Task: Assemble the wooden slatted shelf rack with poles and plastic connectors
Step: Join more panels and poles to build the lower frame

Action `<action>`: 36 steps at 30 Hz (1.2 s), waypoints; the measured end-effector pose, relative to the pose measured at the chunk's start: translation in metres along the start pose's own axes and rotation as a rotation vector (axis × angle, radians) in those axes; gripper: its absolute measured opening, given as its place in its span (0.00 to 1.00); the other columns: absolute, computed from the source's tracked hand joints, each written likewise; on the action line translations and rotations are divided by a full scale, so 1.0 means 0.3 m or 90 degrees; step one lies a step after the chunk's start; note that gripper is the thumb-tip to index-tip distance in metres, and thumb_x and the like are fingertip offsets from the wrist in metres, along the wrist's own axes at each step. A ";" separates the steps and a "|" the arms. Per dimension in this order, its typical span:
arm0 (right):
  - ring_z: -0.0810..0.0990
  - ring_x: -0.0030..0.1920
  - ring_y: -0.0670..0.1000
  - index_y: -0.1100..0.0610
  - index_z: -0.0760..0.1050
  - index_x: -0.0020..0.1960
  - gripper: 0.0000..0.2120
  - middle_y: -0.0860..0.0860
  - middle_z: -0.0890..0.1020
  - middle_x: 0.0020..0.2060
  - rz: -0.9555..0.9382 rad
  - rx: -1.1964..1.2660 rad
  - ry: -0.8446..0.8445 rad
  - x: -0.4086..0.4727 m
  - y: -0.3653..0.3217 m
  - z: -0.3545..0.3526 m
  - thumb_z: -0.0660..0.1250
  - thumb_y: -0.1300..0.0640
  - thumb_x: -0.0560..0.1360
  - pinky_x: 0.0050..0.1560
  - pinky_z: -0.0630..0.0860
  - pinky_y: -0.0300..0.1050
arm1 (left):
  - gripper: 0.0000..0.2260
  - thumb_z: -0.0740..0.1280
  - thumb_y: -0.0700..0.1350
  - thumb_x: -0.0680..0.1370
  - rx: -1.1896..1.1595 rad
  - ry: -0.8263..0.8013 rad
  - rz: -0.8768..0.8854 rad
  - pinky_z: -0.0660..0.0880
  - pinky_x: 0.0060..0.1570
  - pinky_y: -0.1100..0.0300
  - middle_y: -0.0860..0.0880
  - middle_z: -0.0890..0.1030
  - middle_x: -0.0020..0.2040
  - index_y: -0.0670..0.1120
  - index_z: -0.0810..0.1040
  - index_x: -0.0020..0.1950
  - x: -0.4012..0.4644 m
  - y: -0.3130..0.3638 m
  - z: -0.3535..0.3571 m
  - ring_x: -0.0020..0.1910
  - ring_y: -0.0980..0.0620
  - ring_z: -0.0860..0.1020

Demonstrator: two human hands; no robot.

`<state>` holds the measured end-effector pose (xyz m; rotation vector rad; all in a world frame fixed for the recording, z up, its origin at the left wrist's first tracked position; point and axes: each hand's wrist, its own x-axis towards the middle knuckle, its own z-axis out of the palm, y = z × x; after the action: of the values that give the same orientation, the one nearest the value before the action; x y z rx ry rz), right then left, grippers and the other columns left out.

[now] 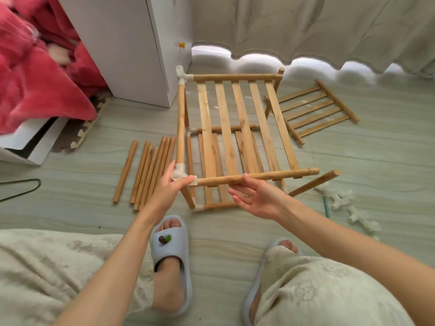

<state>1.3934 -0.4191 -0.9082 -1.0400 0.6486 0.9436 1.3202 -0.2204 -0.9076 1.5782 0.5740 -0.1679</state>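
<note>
A partly built wooden rack stands on the floor, its upper slatted shelf (242, 123) above a lower shelf (211, 161). My left hand (173, 184) grips the white plastic connector (180, 173) at the near left corner, where a side pole (180, 123) meets the shelf's front rail (259, 177). My right hand (256, 196) lies palm up under that rail, thumb tip touching it, fingers spread. A second connector (182, 75) caps the far left corner.
Several loose poles (150, 170) lie on the floor to the left and one pole (314, 183) to the right. A spare slatted shelf (315, 109) lies at the right rear. White connectors (353, 208) are scattered at right. A white cabinet (131, 48), red blanket and curtain border the floor.
</note>
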 end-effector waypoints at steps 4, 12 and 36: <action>0.80 0.49 0.55 0.63 0.77 0.51 0.12 0.58 0.82 0.49 -0.017 -0.013 0.015 -0.010 0.007 0.010 0.59 0.56 0.80 0.48 0.77 0.47 | 0.42 0.69 0.56 0.67 0.004 -0.009 0.007 0.62 0.69 0.47 0.44 0.66 0.71 0.49 0.55 0.76 0.010 -0.006 -0.009 0.68 0.47 0.66; 0.77 0.41 0.47 0.57 0.76 0.52 0.12 0.49 0.79 0.41 -0.506 -0.976 0.189 -0.038 -0.041 0.080 0.62 0.49 0.77 0.48 0.77 0.44 | 0.30 0.65 0.45 0.77 0.004 -0.007 0.054 0.61 0.58 0.59 0.49 0.68 0.65 0.48 0.54 0.75 0.025 -0.027 0.003 0.60 0.54 0.66; 0.66 0.42 0.47 0.46 0.66 0.69 0.17 0.50 0.71 0.46 -0.606 -1.307 -0.104 0.045 -0.069 0.104 0.55 0.52 0.81 0.47 0.61 0.44 | 0.30 0.64 0.45 0.78 0.080 0.038 0.060 0.66 0.66 0.55 0.45 0.68 0.70 0.47 0.54 0.76 0.025 -0.062 -0.007 0.67 0.50 0.69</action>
<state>1.4185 -0.3899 -0.8985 -2.5707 -1.3348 0.5305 1.3177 -0.2168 -0.9271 1.7332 0.5422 -0.0876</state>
